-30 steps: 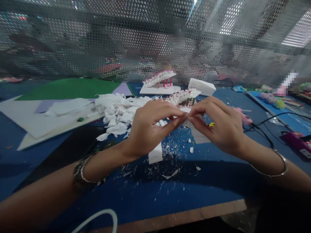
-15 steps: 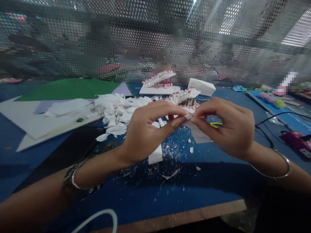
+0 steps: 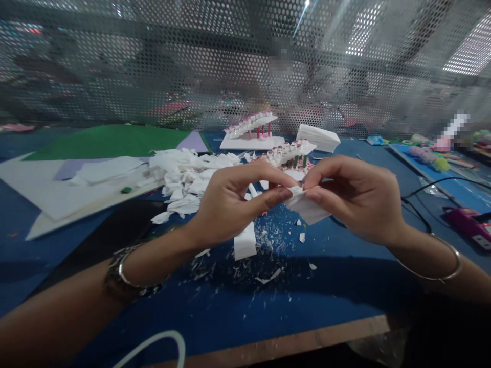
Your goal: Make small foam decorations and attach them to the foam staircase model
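A thin white piece of paper [image 3: 307, 208], gathered along its upper edge, hangs between my two hands above the table. My left hand [image 3: 241, 202] pinches its left side between thumb and forefinger. From the other side my right hand [image 3: 356, 197] pinches it too, the fingertips of both hands close together. Just behind my fingers stands a small model [image 3: 287, 153] with a sloped white top, dark red bits on it and green posts. A white paper strip [image 3: 245, 243] lies on the table below my left hand.
A heap of crumpled white paper [image 3: 184, 179] lies left, beside white boards [image 3: 49, 197] and a green sheet [image 3: 111, 140]. Another sloped model [image 3: 251, 135] stands behind, near a folded white stack [image 3: 318, 138]. Paper shreds [image 3: 268, 240] litter the table. A purple power socket [image 3: 468, 227] sits right.
The white paper has turned downward and now hangs more visibly below my fingertips, with its top edge gathered. Both hands stay in nearly the same place, still pinching.
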The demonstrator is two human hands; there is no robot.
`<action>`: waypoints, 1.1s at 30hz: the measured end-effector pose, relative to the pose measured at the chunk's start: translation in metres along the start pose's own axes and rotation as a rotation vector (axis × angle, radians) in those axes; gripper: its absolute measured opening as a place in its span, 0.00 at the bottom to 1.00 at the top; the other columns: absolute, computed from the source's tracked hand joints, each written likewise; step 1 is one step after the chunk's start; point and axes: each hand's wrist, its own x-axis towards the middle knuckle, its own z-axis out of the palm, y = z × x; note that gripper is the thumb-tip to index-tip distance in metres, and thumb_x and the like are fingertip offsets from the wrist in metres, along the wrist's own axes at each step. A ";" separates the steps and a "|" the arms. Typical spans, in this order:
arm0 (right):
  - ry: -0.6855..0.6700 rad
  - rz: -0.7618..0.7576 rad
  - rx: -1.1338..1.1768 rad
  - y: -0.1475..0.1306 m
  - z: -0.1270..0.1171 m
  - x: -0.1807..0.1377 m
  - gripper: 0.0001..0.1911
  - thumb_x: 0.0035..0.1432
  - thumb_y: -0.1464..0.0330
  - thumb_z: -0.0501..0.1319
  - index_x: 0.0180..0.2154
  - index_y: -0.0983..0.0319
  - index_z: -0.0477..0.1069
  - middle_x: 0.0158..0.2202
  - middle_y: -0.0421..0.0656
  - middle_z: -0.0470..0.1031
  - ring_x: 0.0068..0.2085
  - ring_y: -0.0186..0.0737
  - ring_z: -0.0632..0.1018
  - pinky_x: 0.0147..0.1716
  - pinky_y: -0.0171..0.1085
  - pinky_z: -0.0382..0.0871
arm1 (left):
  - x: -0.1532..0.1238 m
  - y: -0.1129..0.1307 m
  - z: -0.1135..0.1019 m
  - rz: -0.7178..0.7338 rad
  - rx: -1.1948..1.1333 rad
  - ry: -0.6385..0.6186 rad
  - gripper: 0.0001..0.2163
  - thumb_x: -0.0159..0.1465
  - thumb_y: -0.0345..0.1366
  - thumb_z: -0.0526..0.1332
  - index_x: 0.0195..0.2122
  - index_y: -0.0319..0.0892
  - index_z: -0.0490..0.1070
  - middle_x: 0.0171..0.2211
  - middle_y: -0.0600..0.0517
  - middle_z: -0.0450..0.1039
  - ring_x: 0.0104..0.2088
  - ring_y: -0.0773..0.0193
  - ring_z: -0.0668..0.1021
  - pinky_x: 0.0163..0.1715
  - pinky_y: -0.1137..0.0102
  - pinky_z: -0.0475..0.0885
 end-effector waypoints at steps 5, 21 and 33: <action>-0.001 0.013 0.054 0.001 0.000 -0.001 0.01 0.54 0.74 0.59 0.31 0.64 0.68 0.29 0.37 0.73 0.30 0.25 0.74 0.27 0.25 0.71 | 0.000 0.002 0.003 -0.046 -0.122 0.066 0.03 0.57 0.34 0.64 0.32 0.46 0.74 0.29 0.54 0.74 0.29 0.67 0.73 0.28 0.71 0.70; 0.026 -0.105 0.003 0.010 0.009 -0.005 0.04 0.54 0.74 0.59 0.32 0.60 0.66 0.29 0.38 0.72 0.30 0.29 0.72 0.30 0.30 0.70 | -0.001 -0.005 0.009 -0.095 -0.212 0.076 0.06 0.54 0.26 0.63 0.28 0.44 0.75 0.30 0.54 0.73 0.35 0.69 0.75 0.36 0.73 0.71; 0.061 -0.264 -0.162 0.013 0.006 -0.004 0.03 0.55 0.73 0.59 0.31 0.60 0.67 0.28 0.38 0.72 0.29 0.30 0.73 0.30 0.31 0.68 | -0.005 0.010 0.010 -0.074 0.057 0.063 0.04 0.56 0.32 0.63 0.33 0.47 0.76 0.33 0.53 0.77 0.34 0.65 0.76 0.37 0.69 0.71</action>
